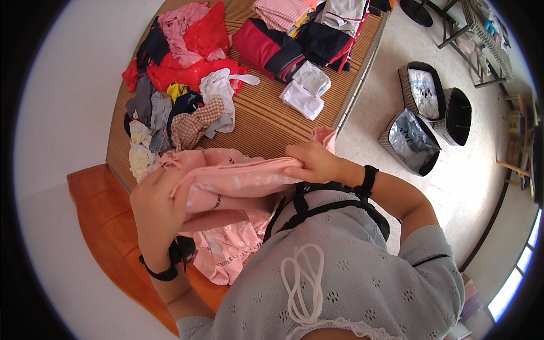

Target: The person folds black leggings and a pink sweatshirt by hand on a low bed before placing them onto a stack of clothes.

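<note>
A pink garment with pale lettering is stretched between my two hands in front of my body. My left hand is closed on its left end. At the other side, my right hand pinches the upper edge, thumb on the near face. A pink end of cloth sticks out beyond that hand. Under the garment, partly hidden by it, lies a shiny, crumpled pink plastic bag with dark lettering.
Mixed loose clothes lie heaped on the striped brown mat at the far left. Folded clothes sit at its far right, near small folded white pieces. Black-rimmed baskets stand on the floor at right. An orange-brown wooden surface is at left.
</note>
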